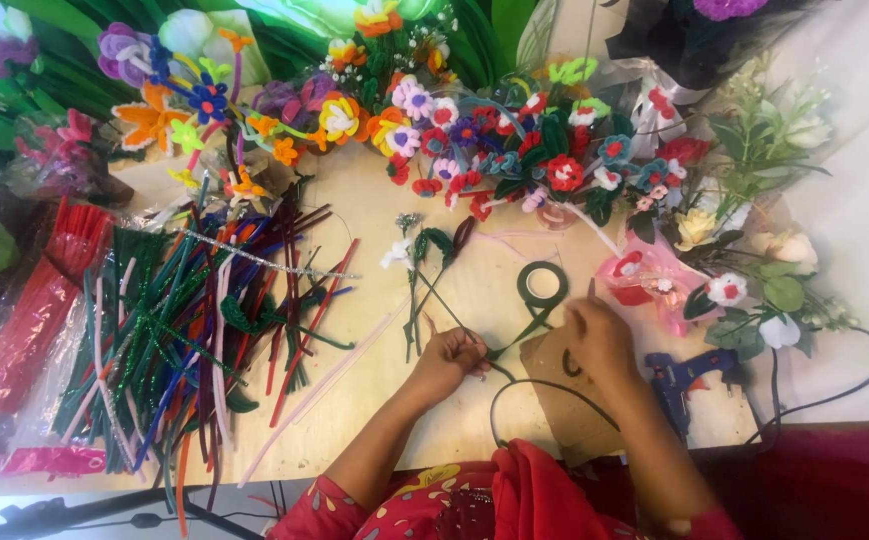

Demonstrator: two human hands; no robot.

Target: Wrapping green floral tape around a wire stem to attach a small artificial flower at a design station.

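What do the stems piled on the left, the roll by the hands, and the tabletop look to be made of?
Pile of stems: fuzzy chenille pipe cleaners, judging by the bristly outlines; a few glitter like tinsel. Dark green roll: probably matte floral tape, a strip running to the left hand. Tabletop: pale wood or plywood, unvarnished-looking, with faint grain.

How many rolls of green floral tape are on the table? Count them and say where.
1. The green tape roll lies flat on the table, just beyond the right hand, its loose end running to the left hand. Others may hide under the flowers.
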